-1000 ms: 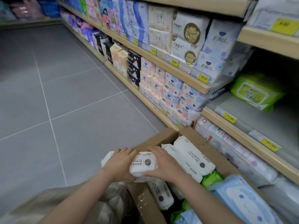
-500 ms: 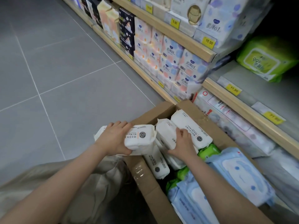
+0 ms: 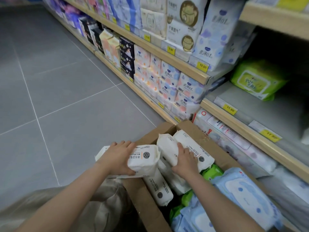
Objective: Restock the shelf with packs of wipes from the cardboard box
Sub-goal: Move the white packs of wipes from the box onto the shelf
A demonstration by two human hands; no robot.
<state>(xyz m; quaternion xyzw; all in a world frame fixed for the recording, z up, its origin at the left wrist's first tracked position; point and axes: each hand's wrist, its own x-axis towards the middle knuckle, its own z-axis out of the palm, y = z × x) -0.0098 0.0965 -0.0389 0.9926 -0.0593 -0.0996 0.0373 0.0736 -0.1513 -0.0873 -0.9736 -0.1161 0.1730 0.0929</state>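
Note:
An open cardboard box [image 3: 143, 196] stands on the floor by the shelf [image 3: 247, 131], holding white, green and blue packs of wipes. My left hand [image 3: 119, 158] grips a white pack of wipes [image 3: 144, 160] over the box's left wall. My right hand [image 3: 184, 160] rests inside the box, its fingers curled around another white pack [image 3: 167, 149] that stands on end beside a third white pack [image 3: 199, 151]. A lone green pack [image 3: 255, 81] lies on the mostly bare middle shelf.
Blue packs [image 3: 242, 198] and green packs [image 3: 211, 171] fill the box's near end. Stacked tissue packs [image 3: 167, 81] line the lower shelves to the left. Yellow price tags [image 3: 229, 109] run along the shelf edges. Grey tiled floor [image 3: 66, 97] stretches left.
My right hand let go of the pack that both hands held and reached into the box onto another white pack. The left hand keeps holding the first pack. The view has swung a little.

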